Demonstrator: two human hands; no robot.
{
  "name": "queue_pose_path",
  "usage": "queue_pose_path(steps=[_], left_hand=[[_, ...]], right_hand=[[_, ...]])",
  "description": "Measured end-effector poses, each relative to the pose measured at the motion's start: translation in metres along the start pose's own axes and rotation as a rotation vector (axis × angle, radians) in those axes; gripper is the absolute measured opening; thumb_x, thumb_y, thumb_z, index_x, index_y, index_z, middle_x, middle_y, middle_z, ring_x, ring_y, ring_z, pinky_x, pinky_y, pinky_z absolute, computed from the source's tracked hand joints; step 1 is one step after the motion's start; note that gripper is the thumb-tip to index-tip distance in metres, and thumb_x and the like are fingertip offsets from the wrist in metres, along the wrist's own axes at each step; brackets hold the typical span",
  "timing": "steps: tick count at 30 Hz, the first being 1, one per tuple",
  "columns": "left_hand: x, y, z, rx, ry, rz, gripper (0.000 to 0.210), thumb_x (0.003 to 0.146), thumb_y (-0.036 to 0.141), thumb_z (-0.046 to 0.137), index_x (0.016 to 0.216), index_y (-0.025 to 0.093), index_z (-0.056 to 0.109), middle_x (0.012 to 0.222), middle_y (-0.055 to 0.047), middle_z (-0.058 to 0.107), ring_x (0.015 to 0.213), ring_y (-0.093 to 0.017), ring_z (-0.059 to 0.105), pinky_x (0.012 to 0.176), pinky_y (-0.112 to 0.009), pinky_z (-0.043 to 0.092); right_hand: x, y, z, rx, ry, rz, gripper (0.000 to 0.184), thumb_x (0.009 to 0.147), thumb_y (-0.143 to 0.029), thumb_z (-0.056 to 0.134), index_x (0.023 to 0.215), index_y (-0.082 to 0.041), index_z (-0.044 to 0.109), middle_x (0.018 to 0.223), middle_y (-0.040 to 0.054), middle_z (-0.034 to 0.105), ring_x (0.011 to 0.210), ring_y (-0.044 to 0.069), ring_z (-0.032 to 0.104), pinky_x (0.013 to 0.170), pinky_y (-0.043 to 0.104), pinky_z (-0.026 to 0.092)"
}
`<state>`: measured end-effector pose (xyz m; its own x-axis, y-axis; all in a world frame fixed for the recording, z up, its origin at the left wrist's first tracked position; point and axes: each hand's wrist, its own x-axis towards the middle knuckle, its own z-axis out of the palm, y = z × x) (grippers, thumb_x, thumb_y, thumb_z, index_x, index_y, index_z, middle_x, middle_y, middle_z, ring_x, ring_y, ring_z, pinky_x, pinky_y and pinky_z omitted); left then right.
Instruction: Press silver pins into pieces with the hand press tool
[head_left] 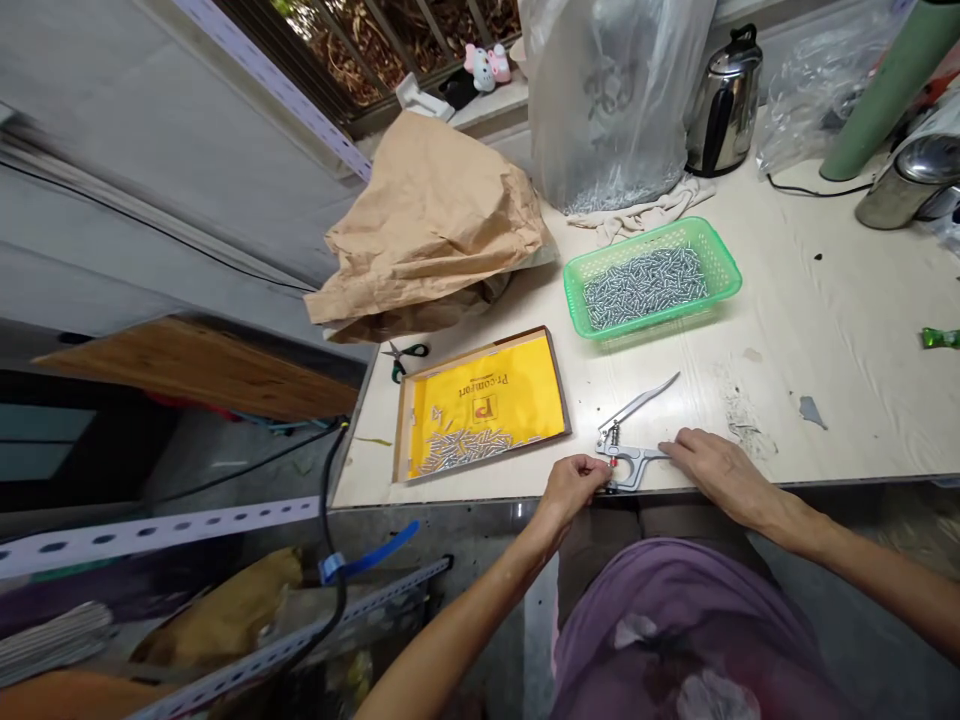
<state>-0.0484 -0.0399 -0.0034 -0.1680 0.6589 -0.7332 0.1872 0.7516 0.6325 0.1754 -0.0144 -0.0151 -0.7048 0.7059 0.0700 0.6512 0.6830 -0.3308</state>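
Note:
A grey metal pair of hand-press pliers (636, 462) lies at the table's front edge, its thin lever raised away from the body and a spring and a red part near the jaw. My right hand (709, 462) has its fingertips closed on the end of the body handle. At the jaw end, my left hand (574, 485) is pinched shut beside the red part; whatever lies between its fingertips is too small to make out. Left of the pliers is a shallow cardboard tray (556, 385) with a yellow lining and a pile of small metal pins (469, 447).
Behind the pliers stands a green plastic basket (581, 322) full of small metal pieces. Scissors (405, 352) lie left of it, near a crumpled brown paper bag (442, 220). A large clear bag (615, 100), a kettle (726, 105) and a green tube (889, 90) stand at the back.

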Motion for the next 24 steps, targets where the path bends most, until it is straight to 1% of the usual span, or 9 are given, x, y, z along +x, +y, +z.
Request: queue_pose_path(steps=[4,9,14,17,21,24], left_hand=[[-0.001,0.004,0.000,-0.022,-0.034,-0.063,0.014,0.068,0.022,0.070,0.069,0.011,0.062,0.044,0.010,0.044,0.034,-0.001,0.026,0.037,-0.018,0.016],[0.000,0.007,0.001,-0.017,-0.064,-0.089,0.016,0.069,0.022,0.071,0.070,0.011,0.060,0.045,0.010,0.044,0.031,-0.001,0.025,0.035,-0.019,0.013],[0.003,0.005,0.000,0.030,-0.107,-0.111,0.015,0.072,0.021,0.070,0.070,0.012,0.058,0.046,0.010,0.047,0.026,0.000,0.027,0.031,-0.018,0.013],[0.004,0.003,-0.001,0.048,-0.140,-0.116,0.016,0.074,0.023,0.069,0.071,0.012,0.057,0.046,0.010,0.049,0.025,0.000,0.032,0.030,-0.016,0.014],[0.005,-0.001,-0.001,0.004,-0.138,-0.114,0.017,0.077,0.025,0.066,0.071,0.013,0.055,0.046,0.008,0.053,0.025,-0.002,0.036,0.030,-0.015,0.020],[0.005,-0.004,-0.001,-0.046,-0.143,-0.115,0.019,0.075,0.027,0.069,0.072,0.013,0.056,0.044,0.009,0.052,0.025,-0.001,0.034,0.029,-0.014,0.019]], right_hand=[[-0.001,-0.001,-0.002,0.011,-0.015,0.008,0.030,0.084,-0.001,0.043,0.104,-0.016,0.059,0.088,0.0066,0.060,0.075,0.016,0.053,0.063,0.026,0.039],[0.000,-0.002,0.000,-0.001,0.004,0.025,0.027,0.084,-0.001,0.045,0.102,-0.016,0.060,0.086,0.0057,0.059,0.075,0.016,0.053,0.063,0.026,0.037],[0.000,-0.004,0.000,-0.025,-0.022,0.032,0.025,0.084,-0.001,0.046,0.098,-0.015,0.061,0.085,0.0061,0.059,0.074,0.017,0.052,0.063,0.027,0.037],[0.000,-0.004,0.000,-0.028,-0.046,0.022,0.023,0.086,-0.003,0.045,0.098,-0.015,0.061,0.086,0.0067,0.059,0.074,0.017,0.052,0.064,0.028,0.038],[0.000,-0.005,0.000,-0.019,-0.033,0.017,0.025,0.086,-0.003,0.042,0.099,-0.016,0.059,0.088,0.0076,0.060,0.076,0.018,0.053,0.067,0.029,0.039],[0.000,-0.005,0.001,-0.016,-0.027,0.005,0.024,0.086,-0.003,0.042,0.097,-0.016,0.059,0.088,0.0078,0.060,0.077,0.019,0.053,0.067,0.030,0.039]])
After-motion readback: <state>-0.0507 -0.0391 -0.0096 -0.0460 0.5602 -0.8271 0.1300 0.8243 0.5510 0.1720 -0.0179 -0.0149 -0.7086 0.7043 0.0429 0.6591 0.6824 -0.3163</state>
